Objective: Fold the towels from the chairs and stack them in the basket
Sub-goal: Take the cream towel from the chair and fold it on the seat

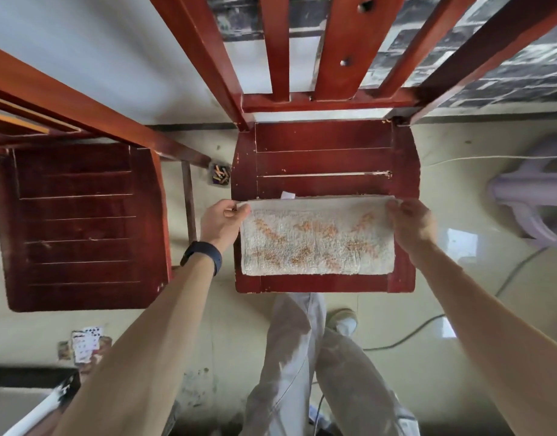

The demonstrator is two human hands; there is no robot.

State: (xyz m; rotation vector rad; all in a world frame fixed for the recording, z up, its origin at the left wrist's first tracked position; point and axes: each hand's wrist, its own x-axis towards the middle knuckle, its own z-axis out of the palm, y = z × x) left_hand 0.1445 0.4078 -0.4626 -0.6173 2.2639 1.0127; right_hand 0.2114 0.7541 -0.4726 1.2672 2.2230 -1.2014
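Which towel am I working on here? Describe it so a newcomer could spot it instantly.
Of the two red-brown wooden chairs, find the right-hand chair, with its slatted back. On the front half of its seat lies a folded white terry towel, its far corners pinched by the left hand and right hand. Its orange blotches and nubbly pile stand out against the smooth dark wood.
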